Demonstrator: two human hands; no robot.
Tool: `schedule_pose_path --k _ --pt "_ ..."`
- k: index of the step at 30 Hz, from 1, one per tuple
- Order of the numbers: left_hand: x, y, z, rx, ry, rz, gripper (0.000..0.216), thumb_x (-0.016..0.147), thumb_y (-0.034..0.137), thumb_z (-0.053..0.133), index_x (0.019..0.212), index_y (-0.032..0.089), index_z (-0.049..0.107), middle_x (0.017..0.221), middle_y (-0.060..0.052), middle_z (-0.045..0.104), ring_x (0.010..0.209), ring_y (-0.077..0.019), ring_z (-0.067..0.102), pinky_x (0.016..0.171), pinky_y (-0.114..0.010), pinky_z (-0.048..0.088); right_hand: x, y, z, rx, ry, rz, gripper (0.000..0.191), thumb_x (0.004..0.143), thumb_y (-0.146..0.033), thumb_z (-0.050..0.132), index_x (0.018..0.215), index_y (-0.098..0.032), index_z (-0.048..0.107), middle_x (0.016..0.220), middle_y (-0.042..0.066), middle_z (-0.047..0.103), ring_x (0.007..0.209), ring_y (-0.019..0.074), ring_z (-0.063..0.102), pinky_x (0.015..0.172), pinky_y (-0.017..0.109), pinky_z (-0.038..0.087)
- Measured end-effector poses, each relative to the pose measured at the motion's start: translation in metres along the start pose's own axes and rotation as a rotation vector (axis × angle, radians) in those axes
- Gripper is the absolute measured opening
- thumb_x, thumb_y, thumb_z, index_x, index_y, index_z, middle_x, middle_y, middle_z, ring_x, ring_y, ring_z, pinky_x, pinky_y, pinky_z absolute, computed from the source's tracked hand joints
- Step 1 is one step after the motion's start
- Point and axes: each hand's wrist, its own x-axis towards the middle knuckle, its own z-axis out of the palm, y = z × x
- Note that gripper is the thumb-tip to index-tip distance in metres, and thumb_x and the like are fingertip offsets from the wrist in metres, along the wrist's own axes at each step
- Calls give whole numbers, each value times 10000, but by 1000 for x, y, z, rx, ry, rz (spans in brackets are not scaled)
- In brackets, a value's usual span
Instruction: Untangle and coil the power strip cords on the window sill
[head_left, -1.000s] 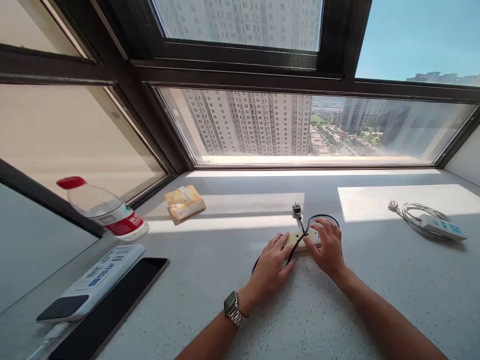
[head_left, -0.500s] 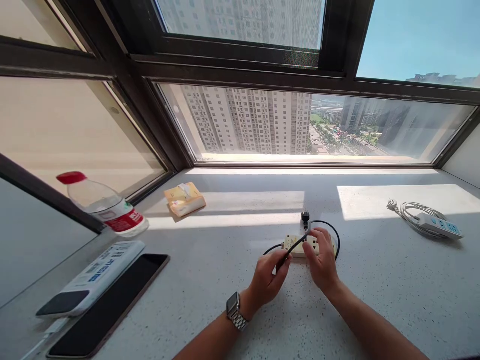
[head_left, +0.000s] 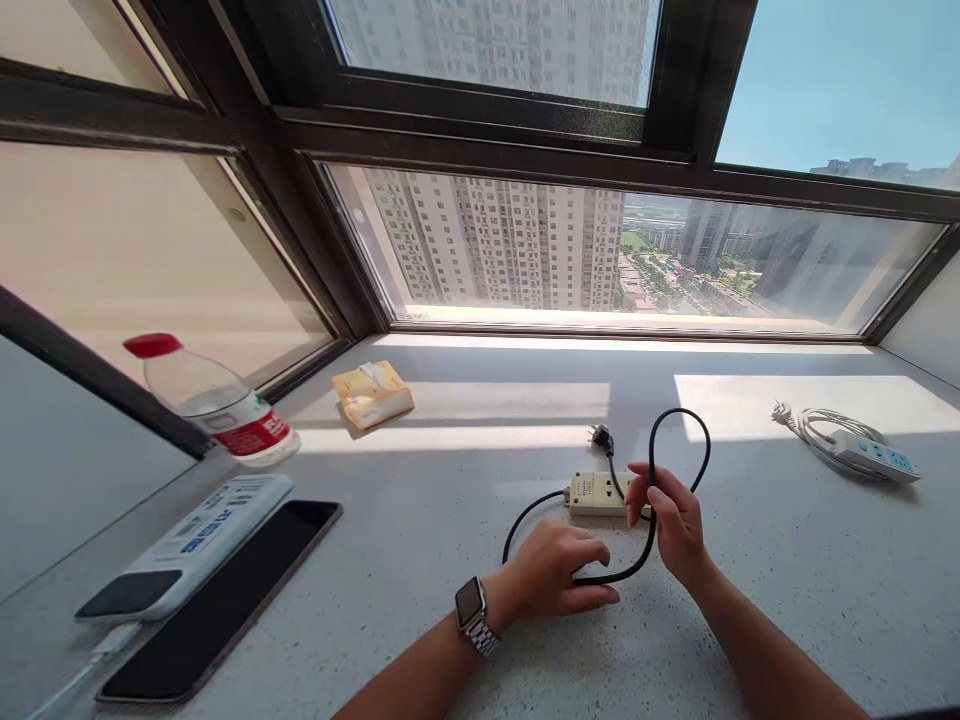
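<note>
A cream power strip (head_left: 595,496) lies on the white counter, its right end covered by my right hand. From its left end a black power cord (head_left: 637,566) runs behind my left hand, comes out between its fingers and rises into a loop above the strip. My left hand (head_left: 559,568), wearing a watch, is curled loosely round the cord, thumb and forefinger a little apart at the tips. My right hand (head_left: 675,515) pinches the cord between thumb and fingers below the loop. The black plug (head_left: 601,438) rests behind the strip, its pins pointing up and left.
A white power strip (head_left: 876,456) with its coiled cord lies at the right. To the left are a tissue pack (head_left: 373,394), a red-capped bottle (head_left: 225,410), a white power bank (head_left: 187,545) and a dark phone (head_left: 225,605). Windows (head_left: 510,250) stand behind the counter.
My left hand has moved down and nearer, and my right hand right and slightly nearer; it now pinches the cord. The cord has swung up into a loop; the plug has tipped left.
</note>
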Motion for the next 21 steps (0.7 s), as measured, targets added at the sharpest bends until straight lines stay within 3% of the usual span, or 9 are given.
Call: schedule_pose_path --k 3,6,9,12,17,21 --pt "0 -3 -4 -31 -8 -24 575 846 737 448 805 198 643 528 17 511 457 -111 422 482 -275 232 -3 2 -1 -106 -81 -20 295 908 -377 454 978 -188 670 526 -39 557 413 110 481 457 258 431" --pt "-2 -6 -7 -10 -87 -18 523 778 714 577 699 198 609 554 19 523 476 -103 425 488 -275 233 -3 8 -2 -130 58 -14 252 900 -392 470 856 -196 621 485 -56 494 401 103 428 427 238 377" --pt "-2 -10 -9 64 -153 -28 392 757 483 691 573 186 511 582 19 532 518 -105 437 507 -274 250 3 13 -8 -60 284 4 231 880 -410 495 763 -216 538 491 -72 431 412 98 388 405 224 351" --pt "-1 -14 -13 115 -137 -45 237 701 223 647 561 185 459 600 19 538 582 -121 462 572 -265 316 15 16 -21 -24 448 14 229 851 -408 517 727 -216 502 520 -67 435 445 98 407 429 226 376" --pt "-1 -24 -24 129 -6 -82 154 628 97 523 583 194 412 522 50 460 497 -100 373 691 -275 415 38 21 -52 113 712 57 179 755 -363 551 693 -216 471 513 -77 444 416 84 395 399 214 343" --pt "-6 -31 -34 209 255 -88 112 715 124 490 635 202 485 516 32 481 490 -111 390 581 -252 366 44 24 -68 128 815 84 169 690 -337 558 612 -216 471 466 -71 440 392 89 403 372 216 312"
